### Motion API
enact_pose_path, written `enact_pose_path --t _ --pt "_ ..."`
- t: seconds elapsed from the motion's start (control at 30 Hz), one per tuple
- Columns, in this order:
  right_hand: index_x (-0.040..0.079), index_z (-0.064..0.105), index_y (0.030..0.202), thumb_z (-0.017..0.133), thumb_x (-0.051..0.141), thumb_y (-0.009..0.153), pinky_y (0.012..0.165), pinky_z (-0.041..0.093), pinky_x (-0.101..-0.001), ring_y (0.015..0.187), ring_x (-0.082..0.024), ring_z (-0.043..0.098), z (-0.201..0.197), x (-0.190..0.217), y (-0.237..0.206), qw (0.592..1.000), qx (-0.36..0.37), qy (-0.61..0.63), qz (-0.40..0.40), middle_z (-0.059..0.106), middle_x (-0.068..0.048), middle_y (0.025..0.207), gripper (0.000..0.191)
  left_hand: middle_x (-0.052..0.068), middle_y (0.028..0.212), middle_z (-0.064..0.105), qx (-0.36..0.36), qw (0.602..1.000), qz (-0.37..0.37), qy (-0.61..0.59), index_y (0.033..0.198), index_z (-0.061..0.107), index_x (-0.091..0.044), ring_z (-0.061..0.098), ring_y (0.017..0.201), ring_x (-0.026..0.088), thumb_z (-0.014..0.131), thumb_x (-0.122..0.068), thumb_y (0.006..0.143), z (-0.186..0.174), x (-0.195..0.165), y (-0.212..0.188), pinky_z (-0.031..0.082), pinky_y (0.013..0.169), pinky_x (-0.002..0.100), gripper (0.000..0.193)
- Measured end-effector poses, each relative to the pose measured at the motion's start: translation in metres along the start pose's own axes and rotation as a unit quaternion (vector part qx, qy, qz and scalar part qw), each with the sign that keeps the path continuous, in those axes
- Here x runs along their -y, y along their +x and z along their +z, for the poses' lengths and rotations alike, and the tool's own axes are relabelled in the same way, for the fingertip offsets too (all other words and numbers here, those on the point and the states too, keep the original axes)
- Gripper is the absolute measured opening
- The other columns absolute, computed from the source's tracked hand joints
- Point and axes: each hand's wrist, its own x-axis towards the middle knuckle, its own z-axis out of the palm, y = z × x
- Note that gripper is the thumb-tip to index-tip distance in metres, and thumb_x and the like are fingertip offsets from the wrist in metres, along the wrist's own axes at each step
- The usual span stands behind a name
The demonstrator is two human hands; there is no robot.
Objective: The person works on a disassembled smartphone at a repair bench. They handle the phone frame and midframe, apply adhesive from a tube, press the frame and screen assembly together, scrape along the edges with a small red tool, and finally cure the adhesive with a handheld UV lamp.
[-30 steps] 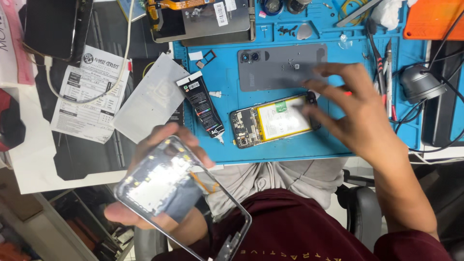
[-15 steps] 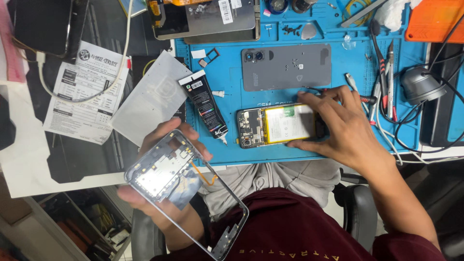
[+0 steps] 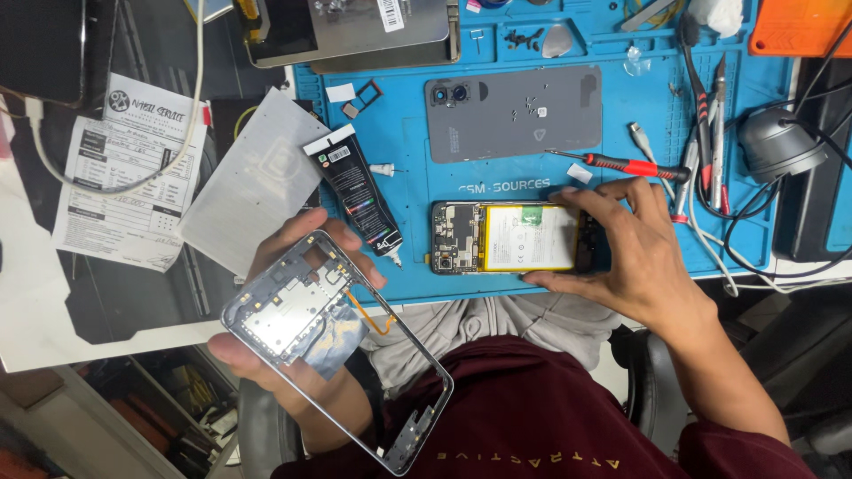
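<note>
My left hand point(image 3: 297, 328) holds a silver phone middle frame point(image 3: 333, 346) tilted over my lap, below the table edge. My right hand point(image 3: 626, 253) grips the right end of an opened phone point(image 3: 510, 238) that lies on the blue repair mat point(image 3: 408, 160), its circuit board and pale battery facing up. A grey phone back cover point(image 3: 515, 111) lies face down on the mat above the opened phone. A black glue tube point(image 3: 355, 191) lies to the left of that phone, and a red-handled screwdriver point(image 3: 621, 164) rests just above my right hand.
A grey sheet point(image 3: 253, 182) and a printed paper form point(image 3: 124, 182) lie left of the mat. Tweezers point(image 3: 710, 115), cables and a round grey device point(image 3: 781, 146) crowd the right side. A metal plate point(image 3: 355, 27) sits at the top, an orange box point(image 3: 803, 27) top right.
My right hand has come down and closed on the right end of the opened phone. My left hand with the frame has shifted slightly right and up.
</note>
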Motion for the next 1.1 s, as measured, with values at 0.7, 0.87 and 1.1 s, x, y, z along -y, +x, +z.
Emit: enact_pose_path --t 0.7,0.87,1.1 --pt "-0.003 0.046 0.143 0.096 0.037 0.061 0.091 0.048 -0.0479 0.104 -0.035 0.055 -0.005 -0.001 0.006 0.999 0.021 0.041 0.001 0.065 -0.019 0.126 0.104 0.031 0.109 0.060 -0.061 0.997 0.032 0.047 0.145 0.046 0.016 0.066 0.078 0.037 0.049 -0.088 0.082 -0.004 -0.007 0.007 0.059 0.064 0.043 0.121" --pt "0.001 0.049 0.139 0.096 0.037 0.062 0.091 0.046 -0.0454 0.106 -0.033 0.056 -0.006 -0.007 -0.001 0.999 -0.002 0.052 -0.016 0.066 -0.015 0.126 0.097 0.031 0.108 0.061 -0.072 0.995 0.049 0.050 0.144 0.048 0.016 0.067 0.075 0.037 0.048 -0.087 0.083 -0.004 -0.010 0.008 0.059 0.060 0.042 0.119" --pt "0.007 0.050 0.119 0.100 0.041 0.076 0.085 0.041 -0.0429 0.094 -0.025 0.056 -0.017 -0.008 -0.016 0.989 -0.070 -0.061 -0.112 0.072 -0.009 0.123 0.074 0.034 0.122 0.063 -0.016 0.989 0.001 0.149 0.129 0.057 0.015 0.070 0.071 0.030 0.039 -0.082 0.093 0.016 -0.024 0.014 0.060 0.055 0.038 0.104"
